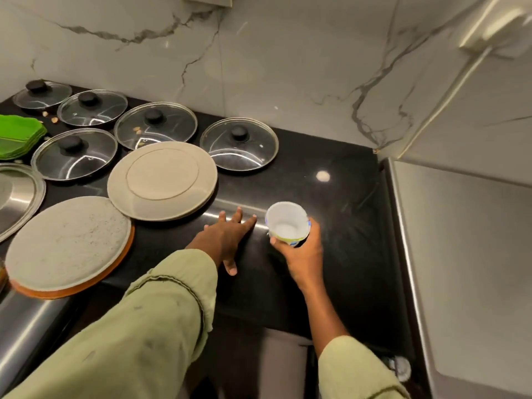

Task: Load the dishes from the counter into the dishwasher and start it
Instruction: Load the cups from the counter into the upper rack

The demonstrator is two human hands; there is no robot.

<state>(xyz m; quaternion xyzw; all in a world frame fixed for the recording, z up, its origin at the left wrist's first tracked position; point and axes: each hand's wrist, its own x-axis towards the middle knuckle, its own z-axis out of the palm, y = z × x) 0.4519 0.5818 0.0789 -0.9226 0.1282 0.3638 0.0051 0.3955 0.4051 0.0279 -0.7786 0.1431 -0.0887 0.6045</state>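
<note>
Early stage: right hand [302, 251] grips a white cup [286, 223], left hand [227, 240] flat and empty on the counter [331, 211]; plates [162, 180] and lids [239, 144] not yet loaded, dishwasher unseen.

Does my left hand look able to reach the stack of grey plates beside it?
Probably yes. The left hand lies open on the counter, holding nothing, with only bare counter between it and the stack of grey plates. The right hand, gripping the white cup, is on the other side.
</note>
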